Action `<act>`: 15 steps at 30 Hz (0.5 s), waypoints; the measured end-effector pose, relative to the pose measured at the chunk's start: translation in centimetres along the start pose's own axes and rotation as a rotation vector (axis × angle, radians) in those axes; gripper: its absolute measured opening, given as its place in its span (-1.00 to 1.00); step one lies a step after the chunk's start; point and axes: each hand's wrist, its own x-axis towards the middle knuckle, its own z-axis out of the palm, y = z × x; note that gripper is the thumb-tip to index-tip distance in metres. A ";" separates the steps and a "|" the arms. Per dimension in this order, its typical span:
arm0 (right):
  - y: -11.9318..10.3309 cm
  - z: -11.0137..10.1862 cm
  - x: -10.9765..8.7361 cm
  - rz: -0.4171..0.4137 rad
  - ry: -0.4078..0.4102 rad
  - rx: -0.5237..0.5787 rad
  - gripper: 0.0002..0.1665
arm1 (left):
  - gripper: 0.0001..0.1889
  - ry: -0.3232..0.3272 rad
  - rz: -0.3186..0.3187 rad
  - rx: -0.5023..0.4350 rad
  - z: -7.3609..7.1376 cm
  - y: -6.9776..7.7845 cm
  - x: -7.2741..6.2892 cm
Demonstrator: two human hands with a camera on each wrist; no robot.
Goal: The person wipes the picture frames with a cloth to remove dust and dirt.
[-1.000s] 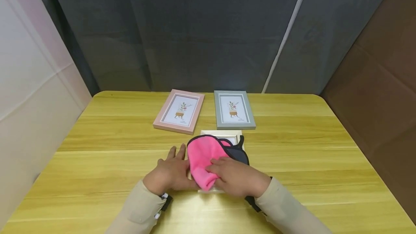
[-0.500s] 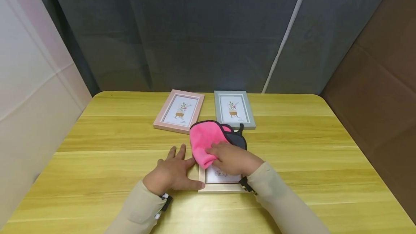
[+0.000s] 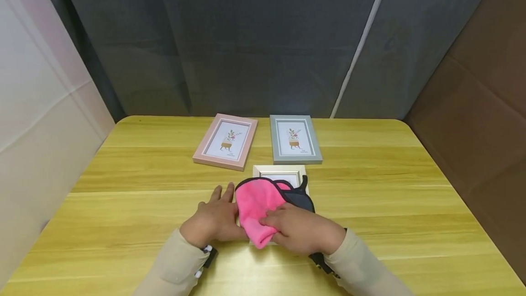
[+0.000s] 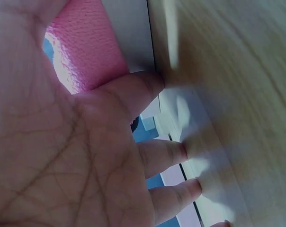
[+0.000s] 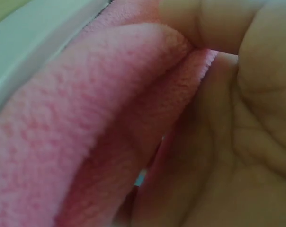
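Note:
A folded pink cloth (image 3: 256,200) with dark edging and a grey reverse side lies over a cream picture frame (image 3: 279,169), covering most of it. My right hand (image 3: 306,229) grips the near part of the cloth, and the right wrist view shows its pink fleece (image 5: 86,104) bunched against the thumb and palm. On the other side, my left hand (image 3: 215,220) is spread with straight fingers at the left edge of the cream frame. In the left wrist view the fingertips of that hand (image 4: 76,142) touch the wooden tabletop beside the frame's side.
Behind the cream frame lie a pink picture frame (image 3: 198,159) on the left and a grey-blue picture frame (image 3: 316,150) on the right, both face up. The wooden table (image 3: 390,186) ends at a dark curtain (image 3: 246,44). Fabric walls stand at either side.
My right hand slid the cloth away from me over the cream frame, then drew it back toward me to the near edge. The left hand has stayed in place.

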 end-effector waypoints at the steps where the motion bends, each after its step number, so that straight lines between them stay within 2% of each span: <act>1: -0.1 0.0 0.0 -0.001 0.008 -0.019 -0.53 | -0.11 0.001 0.001 0.000 0.0 0.0 0.0; 4: -0.2 0.1 0.0 0.017 0.013 -0.032 -0.53 | -0.10 0.002 0.005 0.002 -0.1 -0.1 0.0; 9: 0.5 -0.5 -0.2 0.046 0.030 0.034 -0.56 | -0.06 0.000 0.033 -0.027 -0.4 -0.3 0.2; 13: 1.9 -1.6 -0.5 0.026 0.132 0.076 -0.61 | -0.08 0.011 0.077 -0.070 -0.6 -0.9 0.5; 15: 2.7 -2.4 -0.9 0.061 0.212 0.119 -0.60 | -0.11 0.027 0.107 -0.104 -0.8 -1.1 0.6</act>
